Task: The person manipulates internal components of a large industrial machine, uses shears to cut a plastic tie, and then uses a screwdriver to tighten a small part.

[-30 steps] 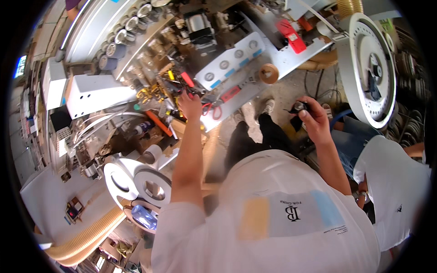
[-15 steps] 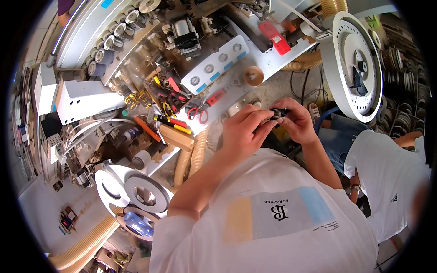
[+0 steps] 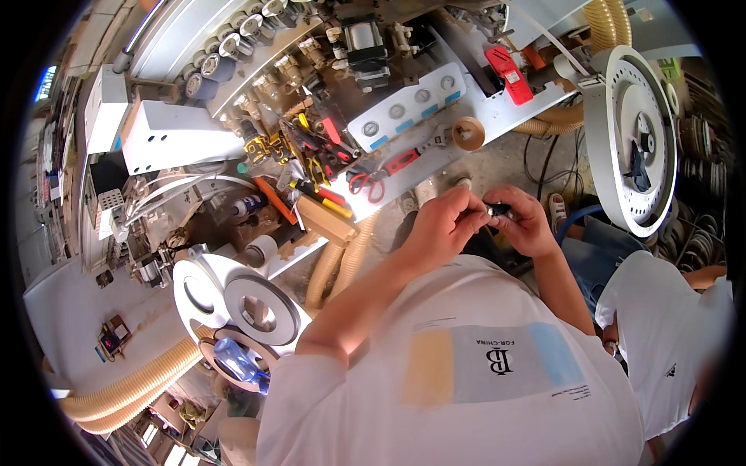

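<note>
A: Big stuff first?
B: White desk point(image 3: 503, 120) up front, then perforated white wheel point(image 3: 628, 124) to the right.
A: Hands?
B: Left hand point(image 3: 441, 225) and right hand point(image 3: 528, 224) both pinching the same item.
A: On the desk?
B: Red-handled scissors point(image 3: 366, 185), near edge.
A: Item itself?
B: Small dark part point(image 3: 498, 209), between fingertips, off the desk, ahead of the torso. Exact type unclear.

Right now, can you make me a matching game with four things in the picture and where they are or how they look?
1. Small dark part
2. Scissors
3. Bottle
4. Big wheel

A. Blue and see-through
B. White, with holes near its rim
C. Between the left hand and right hand
D. Red handles

Right pairs: 1-C, 2-D, 3-A, 4-B
</note>
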Demonstrator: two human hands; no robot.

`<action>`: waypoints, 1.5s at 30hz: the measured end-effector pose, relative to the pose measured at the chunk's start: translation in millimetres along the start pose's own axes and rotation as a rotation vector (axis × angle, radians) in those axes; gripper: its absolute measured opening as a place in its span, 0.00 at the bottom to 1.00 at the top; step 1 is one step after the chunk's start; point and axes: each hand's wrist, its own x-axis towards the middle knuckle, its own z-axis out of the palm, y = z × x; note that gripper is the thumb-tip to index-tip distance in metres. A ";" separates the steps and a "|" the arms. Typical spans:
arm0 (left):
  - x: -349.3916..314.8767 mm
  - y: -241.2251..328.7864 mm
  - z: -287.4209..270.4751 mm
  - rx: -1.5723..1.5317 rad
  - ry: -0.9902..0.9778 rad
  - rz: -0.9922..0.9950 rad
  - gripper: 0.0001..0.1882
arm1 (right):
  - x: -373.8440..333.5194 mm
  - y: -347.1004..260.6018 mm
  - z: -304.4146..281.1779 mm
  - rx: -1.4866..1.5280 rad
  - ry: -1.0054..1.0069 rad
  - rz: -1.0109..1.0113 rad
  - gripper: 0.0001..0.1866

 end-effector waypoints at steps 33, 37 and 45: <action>114.7 -341.4 -332.5 1.095 0.625 -0.863 0.18 | -61.2 70.6 4.9 0.357 0.440 0.683 0.19; 120.1 -345.0 -340.5 0.984 0.798 -0.825 0.14 | -61.8 71.0 5.3 0.334 0.455 0.705 0.19; 79.6 -378.6 -362.4 0.666 1.045 -0.439 0.12 | -30.0 68.3 2.3 0.405 0.348 0.715 0.18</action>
